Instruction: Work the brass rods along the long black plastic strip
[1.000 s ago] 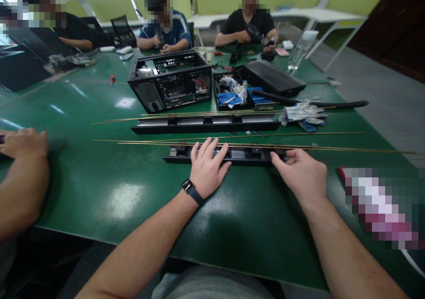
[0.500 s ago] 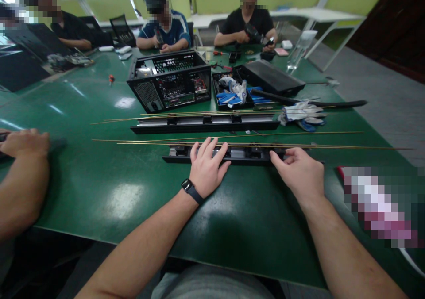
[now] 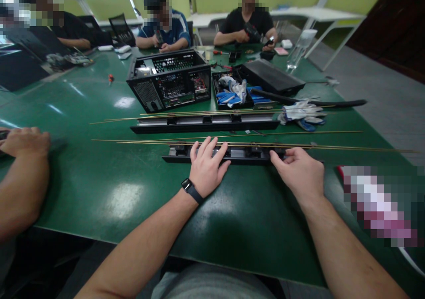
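A long black metal rail (image 3: 249,161) with several dark blocks in its channel lies crosswise in front of me. My left hand (image 3: 206,162) rests on its left half, fingers spread and pointing away. At the right part of the same rail my right hand (image 3: 303,173) is closed, thumb and curled fingers at its edge; the fingertips are partly hidden. Thin brass-coloured rods (image 3: 149,143) run along the rail and stick out past both ends. Behind it lies a similar black rail (image 3: 199,128), with more thin rods (image 3: 126,120) over it.
Farther back are an open black computer case (image 3: 179,84), a box with blue-white gloves (image 3: 232,91), another glove (image 3: 302,113) and a black tube (image 3: 332,103). A co-worker's arm (image 3: 26,170) lies at left. Several people sit across the green table (image 3: 83,193). A blurred-out item (image 3: 378,206) is at right.
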The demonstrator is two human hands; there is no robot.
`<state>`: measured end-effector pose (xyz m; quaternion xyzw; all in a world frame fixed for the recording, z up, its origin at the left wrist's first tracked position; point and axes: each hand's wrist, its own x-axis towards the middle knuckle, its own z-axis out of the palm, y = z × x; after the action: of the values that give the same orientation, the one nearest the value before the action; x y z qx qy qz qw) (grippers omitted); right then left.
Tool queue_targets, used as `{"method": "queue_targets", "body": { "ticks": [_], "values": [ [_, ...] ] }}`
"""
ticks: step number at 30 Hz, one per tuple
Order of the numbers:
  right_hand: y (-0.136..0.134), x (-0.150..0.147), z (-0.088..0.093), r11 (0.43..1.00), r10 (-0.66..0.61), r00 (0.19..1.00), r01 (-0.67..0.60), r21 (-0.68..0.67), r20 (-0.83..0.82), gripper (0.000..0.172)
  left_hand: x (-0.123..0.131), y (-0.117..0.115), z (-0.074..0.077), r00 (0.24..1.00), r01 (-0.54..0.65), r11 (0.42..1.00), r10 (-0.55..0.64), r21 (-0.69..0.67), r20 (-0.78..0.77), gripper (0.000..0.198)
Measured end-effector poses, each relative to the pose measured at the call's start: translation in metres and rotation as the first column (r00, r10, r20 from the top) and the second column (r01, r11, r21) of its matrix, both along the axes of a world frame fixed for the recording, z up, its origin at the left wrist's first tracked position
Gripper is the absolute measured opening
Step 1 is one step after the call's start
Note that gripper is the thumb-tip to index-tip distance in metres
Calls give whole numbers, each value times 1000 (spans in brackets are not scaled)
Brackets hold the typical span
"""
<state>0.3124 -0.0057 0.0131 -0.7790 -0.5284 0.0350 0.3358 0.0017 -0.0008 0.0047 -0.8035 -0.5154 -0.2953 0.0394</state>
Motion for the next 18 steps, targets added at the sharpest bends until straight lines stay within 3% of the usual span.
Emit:
{"method": "queue_targets", "body": {
  "ticks": [13, 18],
  "values": [
    [1, 0, 2, 1000, 17, 999, -17, -3, 35, 59, 1, 0, 0, 1000, 0, 1000, 0, 24, -6, 50],
    [-5, -2, 9, 1000, -25, 995, 27, -15, 94, 53, 1, 0, 2, 1000, -2, 1000, 2, 0, -10, 51]
  ]
}}
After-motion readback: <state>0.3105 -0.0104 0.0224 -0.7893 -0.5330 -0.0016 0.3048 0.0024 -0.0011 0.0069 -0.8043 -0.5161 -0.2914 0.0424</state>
